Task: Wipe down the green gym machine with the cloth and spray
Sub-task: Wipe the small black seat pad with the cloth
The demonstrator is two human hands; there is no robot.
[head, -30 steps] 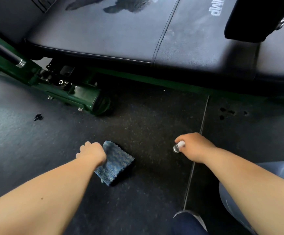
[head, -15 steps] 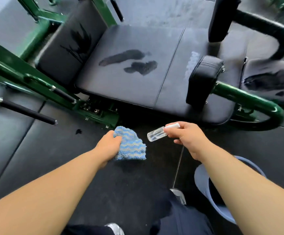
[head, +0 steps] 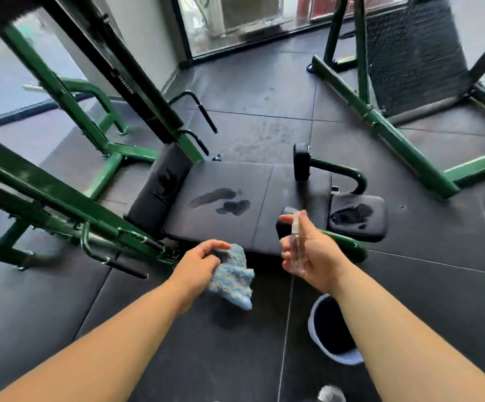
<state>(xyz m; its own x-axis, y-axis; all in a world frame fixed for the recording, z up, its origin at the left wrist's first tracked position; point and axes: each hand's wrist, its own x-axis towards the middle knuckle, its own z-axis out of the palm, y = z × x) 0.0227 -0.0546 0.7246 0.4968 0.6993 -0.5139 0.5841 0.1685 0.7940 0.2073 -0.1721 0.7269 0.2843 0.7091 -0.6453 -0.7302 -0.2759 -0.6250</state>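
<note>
The green gym machine (head: 70, 198) has a dark green frame and black pads; its seat pad (head: 221, 216) shows wet streaks. My left hand (head: 197, 262) grips a blue striped cloth (head: 232, 280), which hangs in the air in front of the seat's near edge. My right hand (head: 308, 253) holds a small clear spray bottle (head: 295, 242) upright, nozzle up, with the fingers loosely curled round it, just in front of the seat's right end. A small side pad (head: 357, 216) to the right is also wet.
Black rubber floor tiles (head: 61, 300) lie all around. A second green frame (head: 380, 120) stands at the back right. A grey bucket (head: 331, 335) sits on the floor under my right forearm. Handles (head: 125, 268) stick out from the machine at the left.
Both hands have risen from the floor, lifting the cloth and the bottle. The view has pulled back and up from the machine. The bottle has turned from lying sideways to upright.
</note>
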